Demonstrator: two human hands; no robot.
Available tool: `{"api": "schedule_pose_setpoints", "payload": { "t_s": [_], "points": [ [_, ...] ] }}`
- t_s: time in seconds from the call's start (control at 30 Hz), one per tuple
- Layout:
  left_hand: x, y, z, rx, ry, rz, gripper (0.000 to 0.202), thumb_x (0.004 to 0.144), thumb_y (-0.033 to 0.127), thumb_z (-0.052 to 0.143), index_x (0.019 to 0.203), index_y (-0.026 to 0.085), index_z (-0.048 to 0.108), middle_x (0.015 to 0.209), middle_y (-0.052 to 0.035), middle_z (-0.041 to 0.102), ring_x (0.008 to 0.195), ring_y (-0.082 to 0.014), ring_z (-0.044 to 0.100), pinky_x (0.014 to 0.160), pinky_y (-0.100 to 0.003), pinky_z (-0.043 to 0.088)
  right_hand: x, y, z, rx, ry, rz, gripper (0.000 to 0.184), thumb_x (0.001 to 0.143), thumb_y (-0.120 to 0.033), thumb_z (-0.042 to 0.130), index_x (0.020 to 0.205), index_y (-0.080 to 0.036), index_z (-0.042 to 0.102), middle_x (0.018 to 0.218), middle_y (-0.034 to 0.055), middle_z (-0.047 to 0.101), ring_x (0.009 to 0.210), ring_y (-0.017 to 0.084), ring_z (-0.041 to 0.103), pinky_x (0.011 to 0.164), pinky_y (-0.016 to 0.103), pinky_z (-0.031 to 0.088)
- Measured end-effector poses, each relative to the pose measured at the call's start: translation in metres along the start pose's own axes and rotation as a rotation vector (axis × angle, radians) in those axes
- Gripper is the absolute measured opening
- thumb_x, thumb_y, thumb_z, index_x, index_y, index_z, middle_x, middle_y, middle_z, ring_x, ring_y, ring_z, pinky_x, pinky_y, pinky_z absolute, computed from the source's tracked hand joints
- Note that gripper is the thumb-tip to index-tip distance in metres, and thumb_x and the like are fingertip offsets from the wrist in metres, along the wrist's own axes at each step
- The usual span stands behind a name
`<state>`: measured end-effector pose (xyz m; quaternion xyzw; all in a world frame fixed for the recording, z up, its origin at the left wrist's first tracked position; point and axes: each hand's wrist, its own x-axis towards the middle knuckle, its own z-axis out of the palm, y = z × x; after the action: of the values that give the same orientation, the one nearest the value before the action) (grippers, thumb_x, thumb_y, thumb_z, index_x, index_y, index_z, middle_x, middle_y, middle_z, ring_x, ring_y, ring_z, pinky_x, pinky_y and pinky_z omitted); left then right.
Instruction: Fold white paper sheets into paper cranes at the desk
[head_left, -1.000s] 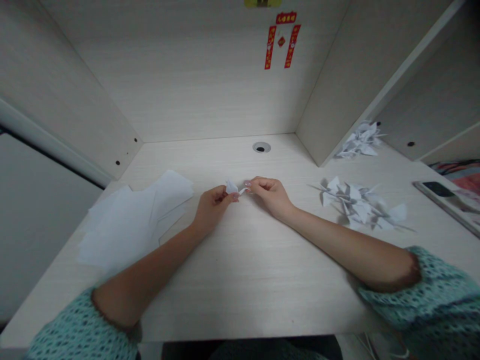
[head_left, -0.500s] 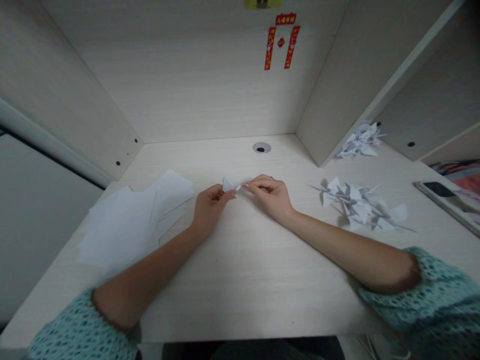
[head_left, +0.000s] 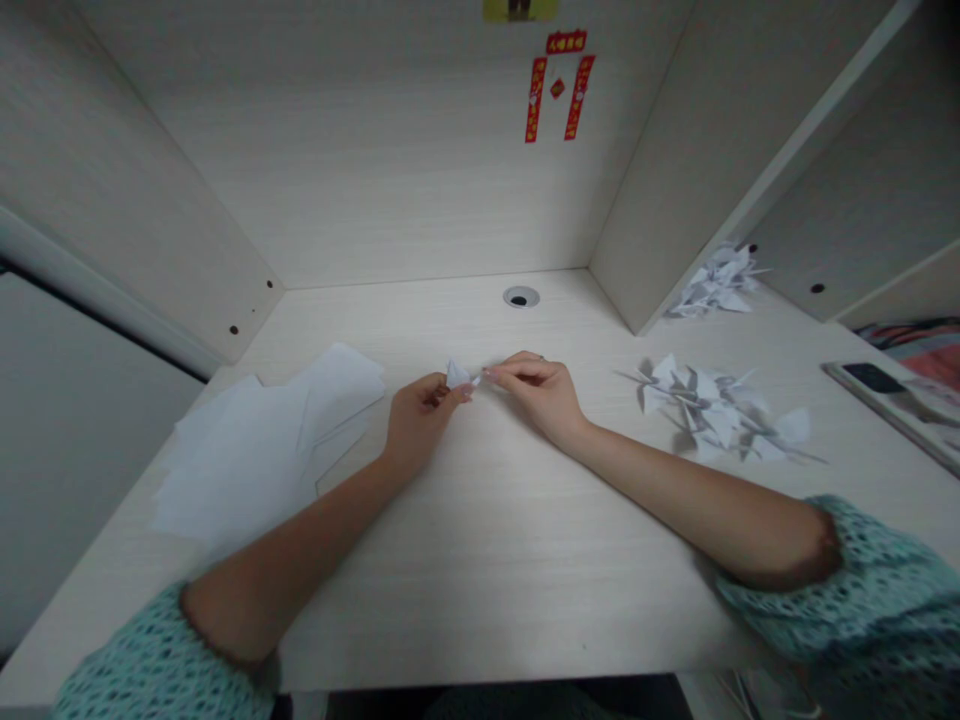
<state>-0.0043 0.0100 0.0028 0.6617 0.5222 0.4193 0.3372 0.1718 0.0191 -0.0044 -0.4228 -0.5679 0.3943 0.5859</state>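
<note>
My left grip (head_left: 421,422) pinches a white paper crane (head_left: 457,375) mid-frame; right grip (head_left: 537,392) pinches its thin tip, folded cranes (head_left: 712,415) at right.

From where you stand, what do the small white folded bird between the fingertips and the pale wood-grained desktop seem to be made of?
The small white folded bird looks like thin, matt white paper, judging by its sharp creases and pointed tips. The pale wood-grained desktop looks like laminate-faced board, with an even grain and a soft sheen, though its core cannot be seen.
</note>
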Motion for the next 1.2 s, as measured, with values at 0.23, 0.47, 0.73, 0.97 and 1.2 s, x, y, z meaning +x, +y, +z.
{"api": "schedule_pose_setpoints", "payload": {
  "t_s": [0.23, 0.47, 0.73, 0.97, 1.2],
  "points": [
    [0.000, -0.001, 0.000, -0.073, -0.042, -0.015, 0.031, 0.078, 0.044, 0.063, 0.065, 0.016, 0.063, 0.060, 0.0020, 0.057, 0.057, -0.0105, 0.048, 0.055, -0.022, 0.034, -0.001, -0.003, 0.000, 0.025, -0.007, -0.029, 0.007, 0.071, -0.031, 0.074, 0.066, -0.026, 0.075, 0.070, 0.0024, 0.066, 0.069, 0.015, 0.057, 0.065, 0.032, 0.042],
    [0.003, -0.007, 0.000, -0.165, -0.089, -0.004, 0.031, 0.079, 0.045, 0.063, 0.069, 0.016, 0.064, 0.064, 0.0010, 0.060, 0.061, -0.0112, 0.051, 0.059, -0.023, 0.036, 0.000, -0.003, 0.000, 0.020, -0.004, -0.049, 0.007, 0.071, -0.029, 0.074, 0.066, -0.025, 0.074, 0.071, 0.0024, 0.065, 0.070, 0.015, 0.057, 0.067, 0.032, 0.042],
    [0.003, -0.009, 0.001, -0.163, -0.062, -0.028, 0.032, 0.078, 0.045, 0.063, 0.066, 0.015, 0.062, 0.064, 0.0003, 0.061, 0.059, -0.0114, 0.053, 0.058, -0.023, 0.037, 0.000, -0.003, -0.001, -0.106, -0.008, -0.064, 0.013, 0.071, -0.035, 0.073, 0.065, -0.023, 0.073, 0.070, 0.0028, 0.065, 0.070, 0.016, 0.057, 0.067, 0.033, 0.043],
    [0.003, -0.007, 0.000, -0.129, -0.086, -0.015, 0.032, 0.078, 0.046, 0.062, 0.068, 0.016, 0.064, 0.063, 0.0001, 0.062, 0.059, -0.0119, 0.053, 0.057, -0.023, 0.036, 0.000, -0.003, 0.000, -0.047, -0.005, -0.049, 0.013, 0.070, -0.034, 0.074, 0.063, -0.023, 0.072, 0.069, 0.0024, 0.064, 0.068, 0.015, 0.056, 0.066, 0.032, 0.041],
    [0.003, -0.009, 0.000, -0.106, -0.098, -0.022, 0.032, 0.079, 0.047, 0.061, 0.068, 0.017, 0.064, 0.062, 0.0016, 0.060, 0.058, -0.0113, 0.051, 0.057, -0.023, 0.036, 0.001, 0.003, -0.001, 0.029, -0.020, 0.052, 0.013, 0.068, -0.037, 0.075, 0.069, -0.024, 0.075, 0.074, 0.0028, 0.067, 0.074, 0.016, 0.058, 0.071, 0.032, 0.043]
  ]
}}
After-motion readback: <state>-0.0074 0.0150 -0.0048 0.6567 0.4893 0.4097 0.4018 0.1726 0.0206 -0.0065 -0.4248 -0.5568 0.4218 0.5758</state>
